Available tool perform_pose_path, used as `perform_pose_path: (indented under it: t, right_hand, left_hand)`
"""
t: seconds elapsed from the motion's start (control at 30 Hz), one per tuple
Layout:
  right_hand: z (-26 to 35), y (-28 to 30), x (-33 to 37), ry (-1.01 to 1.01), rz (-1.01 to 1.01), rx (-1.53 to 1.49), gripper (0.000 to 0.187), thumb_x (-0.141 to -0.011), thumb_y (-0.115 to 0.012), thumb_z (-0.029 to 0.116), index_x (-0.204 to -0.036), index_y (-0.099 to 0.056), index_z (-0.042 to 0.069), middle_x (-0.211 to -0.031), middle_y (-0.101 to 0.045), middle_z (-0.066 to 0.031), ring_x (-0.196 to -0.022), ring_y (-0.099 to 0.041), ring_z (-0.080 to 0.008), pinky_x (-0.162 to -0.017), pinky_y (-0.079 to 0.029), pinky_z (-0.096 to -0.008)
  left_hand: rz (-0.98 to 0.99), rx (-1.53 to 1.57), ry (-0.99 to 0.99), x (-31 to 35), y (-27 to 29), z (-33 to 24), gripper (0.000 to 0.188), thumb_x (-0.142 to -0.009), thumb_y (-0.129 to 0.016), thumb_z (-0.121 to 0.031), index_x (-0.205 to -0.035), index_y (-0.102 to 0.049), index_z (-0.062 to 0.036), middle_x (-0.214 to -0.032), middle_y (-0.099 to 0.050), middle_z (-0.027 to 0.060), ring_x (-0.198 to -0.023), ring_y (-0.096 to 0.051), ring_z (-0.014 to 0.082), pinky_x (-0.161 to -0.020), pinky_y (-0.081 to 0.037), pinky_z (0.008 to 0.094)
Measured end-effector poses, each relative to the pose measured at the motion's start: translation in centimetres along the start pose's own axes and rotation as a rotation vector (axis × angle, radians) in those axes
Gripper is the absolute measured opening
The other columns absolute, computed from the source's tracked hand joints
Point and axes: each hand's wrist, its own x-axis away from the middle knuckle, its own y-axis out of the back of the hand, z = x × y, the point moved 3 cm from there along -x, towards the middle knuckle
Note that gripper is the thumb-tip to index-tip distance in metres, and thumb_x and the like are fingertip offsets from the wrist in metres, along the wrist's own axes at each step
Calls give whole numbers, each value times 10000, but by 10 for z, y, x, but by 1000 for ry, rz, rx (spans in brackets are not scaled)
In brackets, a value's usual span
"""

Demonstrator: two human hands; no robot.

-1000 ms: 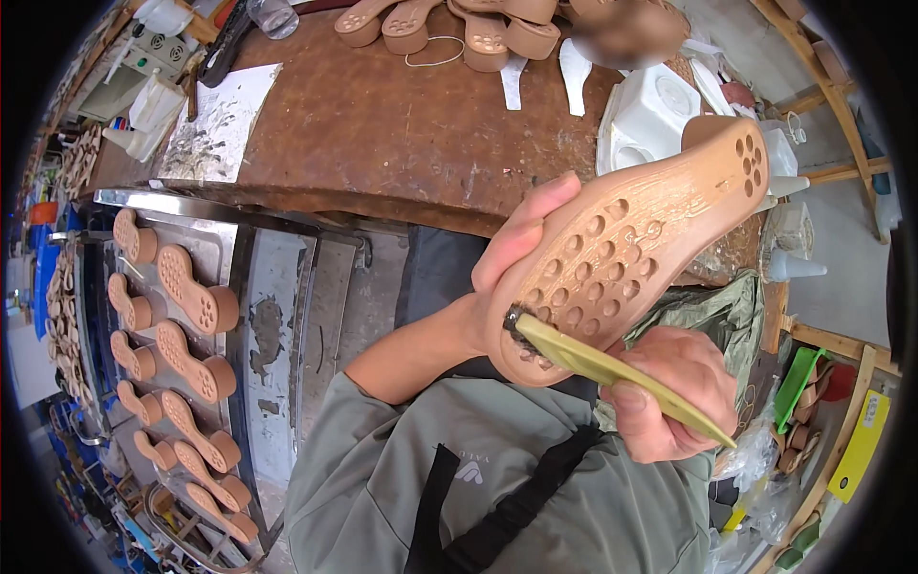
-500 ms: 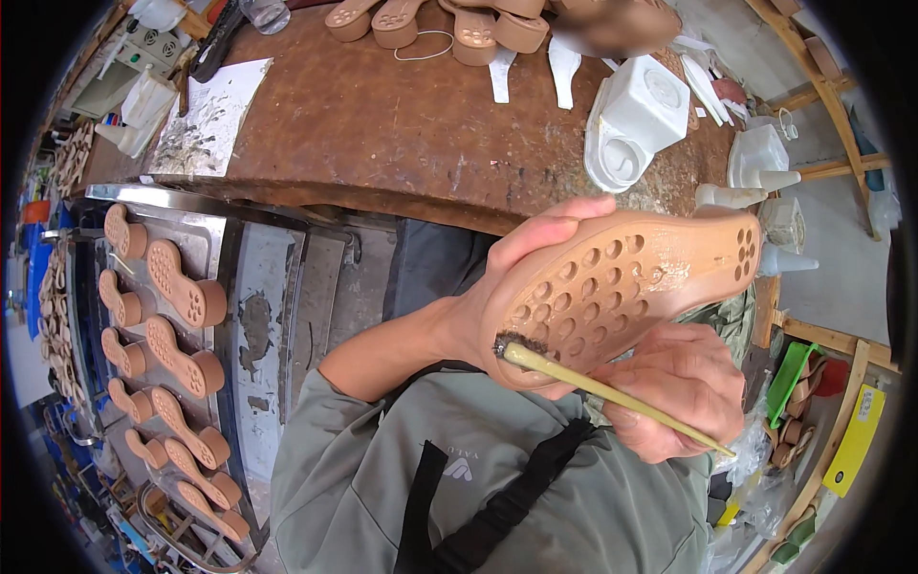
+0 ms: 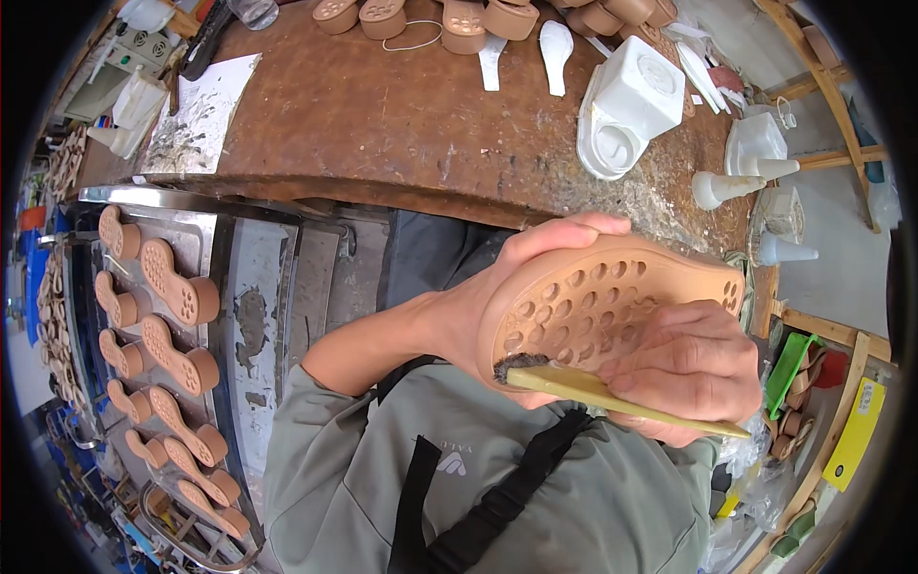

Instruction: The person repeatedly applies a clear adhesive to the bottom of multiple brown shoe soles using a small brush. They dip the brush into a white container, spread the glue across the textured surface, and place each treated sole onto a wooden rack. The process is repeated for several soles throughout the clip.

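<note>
A tan shoe sole with rows of round hollows is tilted in front of my chest. My left hand wraps its broad end from the left, thumb and fingers around the rim. Between the closed fingers of my right hand is a flat yellowish brush. Its dark, short bristles touch the inner face of the sole near the lower-left rim. Part of the sole's middle and narrow end is hidden behind my right hand.
Left of me, a metal rack tray bears several heeled soles. Ahead stands a brown workbench with more soles, a white plastic container and paper. Nozzle-tipped bottles line its right edge.
The brush handle has turned, showing its broader side, and my right hand has risen over the sole's middle. The sole has tilted slightly. At the bench's far side, a blurred patch is gone.
</note>
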Motion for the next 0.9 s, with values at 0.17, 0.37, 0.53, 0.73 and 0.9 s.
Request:
perform_pose_path:
  t: [0.17,0.37,0.53,0.73,0.9]
  right_hand:
    - [-4,5,3,35,55,-32,138,-699,-696,-5,-808,-662,-81,-700,-646,-152,-441,-531,-119,-366,-362,-217]
    - [-8,13,4,40,112,-50,145,-684,-699,-12,-810,-666,-73,-696,-645,-142,-435,-519,-114,-361,-349,-216]
    - [-11,22,4,40,166,-64,146,-680,-707,-2,-807,-670,-61,-690,-644,-132,-424,-511,-114,-363,-354,-229]
    - [-18,37,16,-178,23,-54,76,-746,-701,5,-807,-674,-32,-714,-649,-130,-470,-552,-135,-400,-389,-241]
    - [-30,37,26,-622,-537,-131,114,-839,-662,29,-916,-643,-52,-755,-643,-128,-551,-584,-126,-488,-443,-222]
  left_hand:
    - [21,3,44,3,-1,3,1137,-622,-869,-349,-1415,-104,-68,-1412,-188,323,-1330,-269,402,-1043,-349,513]
    - [50,-43,87,4,0,4,1151,-605,-874,-359,-1410,-105,-65,-1402,-194,324,-1328,-263,410,-1040,-350,521]
    - [50,-24,117,2,-1,7,1129,-608,-871,-319,-1405,-113,-64,-1399,-208,309,-1328,-271,399,-1038,-349,524]
    - [10,-25,183,-3,9,6,1093,-583,-849,-160,-1408,-138,-60,-1422,-255,209,-1305,-347,301,-1044,-346,404]
    - [-597,552,317,-13,28,18,971,-663,-732,-531,-1383,-308,-36,-1296,-427,213,-1229,-450,349,-1035,-387,468]
